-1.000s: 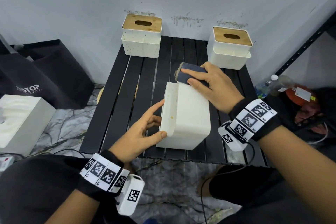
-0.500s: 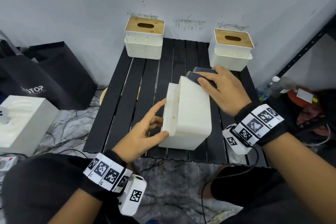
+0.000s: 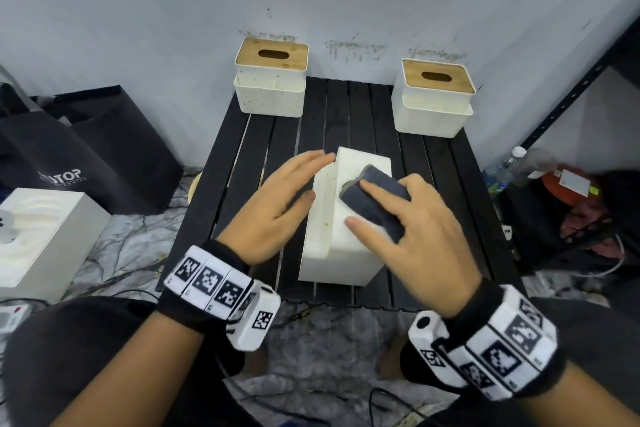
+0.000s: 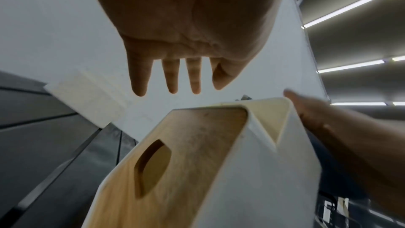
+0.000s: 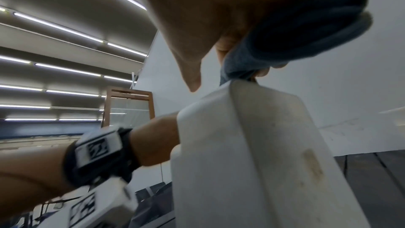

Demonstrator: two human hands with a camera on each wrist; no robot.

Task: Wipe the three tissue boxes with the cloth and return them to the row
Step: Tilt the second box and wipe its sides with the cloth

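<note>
A white tissue box [image 3: 341, 253] lies on its side in the middle of the black slatted table [image 3: 242, 177], its wooden lid [image 4: 186, 153] facing left. My right hand [image 3: 360, 204] holds a folded dark blue cloth [image 3: 375, 199] on the box's upper face, fingers wrapped over it; the right wrist view shows the cloth [image 5: 295, 32] bunched under the palm. My left hand [image 3: 311, 177] is beside the box's left side with straight fingers [image 4: 171, 75], holding nothing. Two more white boxes with wooden lids stand upright at the back left [image 3: 272, 94] and back right [image 3: 433, 114].
A grey wall runs right behind the table. A black bag [image 3: 86, 156] and a white box [image 3: 45, 236] sit on the floor to the left. On the right are a black shelf frame [image 3: 571, 87], a plastic bottle [image 3: 512, 166] and red clutter [image 3: 568, 191].
My right hand has slid the cloth from the box's far end back along its upper face. My left hand has let go of the near left corner and moved farther along the side.
</note>
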